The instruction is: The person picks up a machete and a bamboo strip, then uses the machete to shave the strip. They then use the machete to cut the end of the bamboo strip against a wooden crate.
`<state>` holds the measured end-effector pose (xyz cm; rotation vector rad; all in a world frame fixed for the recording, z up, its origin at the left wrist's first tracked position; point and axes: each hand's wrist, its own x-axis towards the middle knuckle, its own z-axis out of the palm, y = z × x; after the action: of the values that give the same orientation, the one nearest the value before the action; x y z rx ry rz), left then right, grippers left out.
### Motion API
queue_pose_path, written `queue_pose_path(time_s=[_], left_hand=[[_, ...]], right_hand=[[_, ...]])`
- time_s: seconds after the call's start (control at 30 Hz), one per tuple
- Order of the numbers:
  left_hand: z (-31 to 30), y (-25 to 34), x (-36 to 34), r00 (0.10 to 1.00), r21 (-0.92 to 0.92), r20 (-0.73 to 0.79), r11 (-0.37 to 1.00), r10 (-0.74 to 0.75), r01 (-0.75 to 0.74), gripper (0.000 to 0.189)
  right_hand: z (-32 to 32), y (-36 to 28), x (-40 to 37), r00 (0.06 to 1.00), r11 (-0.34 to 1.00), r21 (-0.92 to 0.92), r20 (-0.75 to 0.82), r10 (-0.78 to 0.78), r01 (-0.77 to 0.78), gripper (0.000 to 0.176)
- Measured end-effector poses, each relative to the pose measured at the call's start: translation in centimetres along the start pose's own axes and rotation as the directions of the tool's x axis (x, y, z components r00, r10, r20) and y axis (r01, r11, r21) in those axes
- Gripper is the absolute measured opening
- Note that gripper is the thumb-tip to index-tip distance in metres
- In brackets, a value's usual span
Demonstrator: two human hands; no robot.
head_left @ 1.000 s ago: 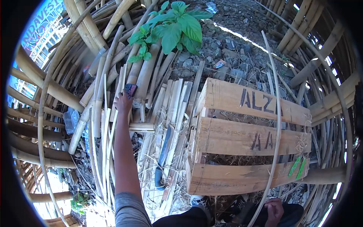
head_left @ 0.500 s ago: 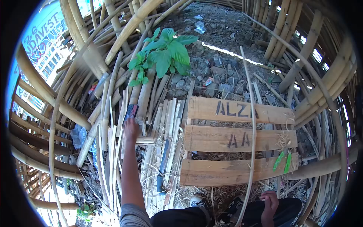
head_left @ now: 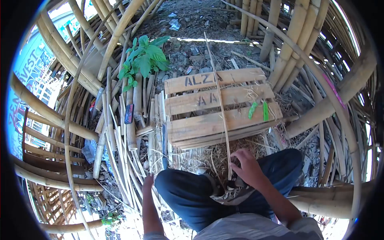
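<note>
Now the left hand [head_left: 149,181] has drawn back from the small red-and-black phone [head_left: 129,114], left on the bamboo poles [head_left: 132,134], and hangs loosely open, apparently empty. The right hand [head_left: 249,168] pinches the long thin bamboo strip [head_left: 218,100], which lies across the slatted wooden crate [head_left: 192,128], freed for two-handed work.

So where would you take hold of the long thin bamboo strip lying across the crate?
The near end, from its right: the bamboo strip is thin and long, lies across the crate pointing at the person, and the right hand has its grip there.
</note>
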<state>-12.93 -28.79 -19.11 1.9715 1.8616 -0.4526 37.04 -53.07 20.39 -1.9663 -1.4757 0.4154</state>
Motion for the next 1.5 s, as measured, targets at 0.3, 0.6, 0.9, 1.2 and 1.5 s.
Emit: queue_pose_path(time_s=[0.3,0.6,0.9,1.2,1.5], left_hand=[[-8.7,4.4,-23.7,0.914,-0.984,-0.169,0.009,-0.368,-0.179,0.03],[-24.3,22.8,-36.4,0.393,-0.196,-0.765,0.395,0.51,-0.897,0.025],[-19.6,32.0,-28.0,0.5,-0.698,-0.39,0.105,0.773,-0.708,0.023],[-18.4,33.9,-27.7,0.818,-0.526,-0.311,-0.805,0.483,0.276,0.058],[-24.8,16.3,-24.5,0.745,-0.683,-0.625,-0.299,-0.233,-0.666,0.04]], right_hand=[[0.0,5.0,-1.9,0.951,0.996,-0.081,0.303,0.06,-0.037,0.031],[-6.6,7.2,2.4,0.795,0.899,-0.438,0.549,0.257,0.013,0.037],[-8.5,8.3,5.5,0.958,0.993,-0.038,0.264,0.115,-0.109,0.031],[5.6,-6.1,1.5,0.945,0.882,0.347,-0.046,-0.323,0.318,0.032],[24.0,6.2,1.9,0.81,0.879,0.382,0.586,0.009,-0.286,0.054]])
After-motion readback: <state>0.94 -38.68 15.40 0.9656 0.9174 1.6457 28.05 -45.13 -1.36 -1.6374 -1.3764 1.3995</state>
